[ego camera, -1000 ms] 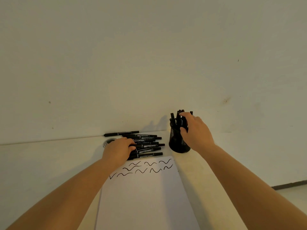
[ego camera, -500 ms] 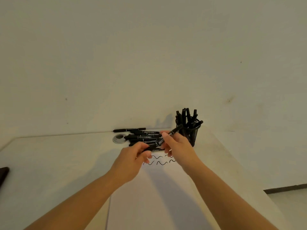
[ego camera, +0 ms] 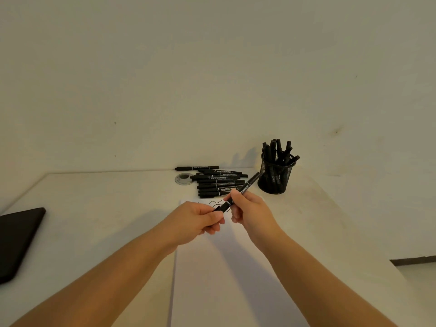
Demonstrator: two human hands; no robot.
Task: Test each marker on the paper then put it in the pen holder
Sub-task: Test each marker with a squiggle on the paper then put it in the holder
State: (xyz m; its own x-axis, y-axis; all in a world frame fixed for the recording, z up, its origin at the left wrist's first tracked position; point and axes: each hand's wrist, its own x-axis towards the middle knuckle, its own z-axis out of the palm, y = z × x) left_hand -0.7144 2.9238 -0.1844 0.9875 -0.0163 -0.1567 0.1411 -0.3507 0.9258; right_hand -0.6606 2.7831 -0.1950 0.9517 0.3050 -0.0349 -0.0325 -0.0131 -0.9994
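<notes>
While both hands work above it, the big white desk (ego camera: 99,208) carries everything. On it lies the paper (ego camera: 226,279), with a few black squiggles at its far end. At the left edge sits a flat black thing (ego camera: 18,241); I cannot tell what it is. Past the paper lies a pile of markers (ego camera: 219,182), next to a small round silver thing (ego camera: 183,179). To the right of the pile stands the holder (ego camera: 276,178), already stuffed with markers. The left hand (ego camera: 195,220) and the right hand (ego camera: 252,211) share one marker (ego camera: 238,193), held in the air over the squiggles. The left fingers pinch the near end, which looks like the cap. The right fingers are curled round the middle. I think the cap is about to come off. If the pull is too hard, the cap could pop loose and roll off the desk. The wet tip could also smear a hand. Later, pushing this marker into the full holder could tip it over.
</notes>
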